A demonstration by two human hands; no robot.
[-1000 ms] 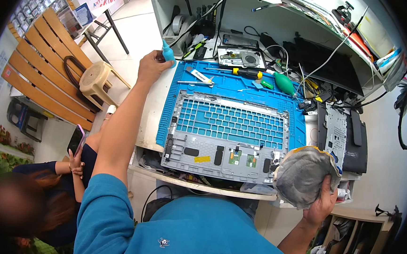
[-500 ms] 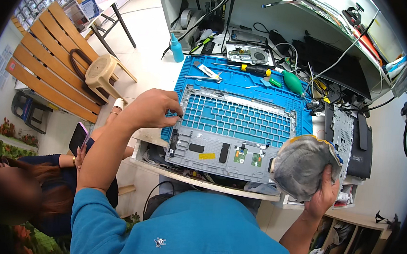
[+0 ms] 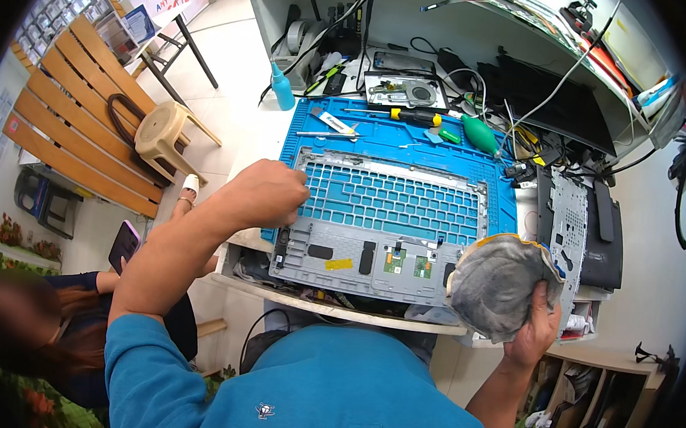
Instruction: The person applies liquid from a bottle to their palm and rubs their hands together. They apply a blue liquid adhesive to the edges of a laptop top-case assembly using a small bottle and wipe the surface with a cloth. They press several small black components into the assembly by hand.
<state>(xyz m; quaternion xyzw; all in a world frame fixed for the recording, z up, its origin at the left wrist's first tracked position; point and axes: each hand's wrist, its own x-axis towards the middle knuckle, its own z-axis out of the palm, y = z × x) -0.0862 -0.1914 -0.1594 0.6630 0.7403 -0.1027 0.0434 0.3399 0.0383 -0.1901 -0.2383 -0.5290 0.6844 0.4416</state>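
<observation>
Fingers of the right hand grasp a gray cloth, right of center. The left hand, left of center, has curled fingers at the laptop shell's edge; whether they hold anything, I cannot tell. The shell lies mid-frame, on a blue mat.

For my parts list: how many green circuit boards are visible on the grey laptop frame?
2, side by side on the lower half of the laptop frame: the left board and the right board. The grey cloth may hide others at the frame's lower right corner.
</observation>
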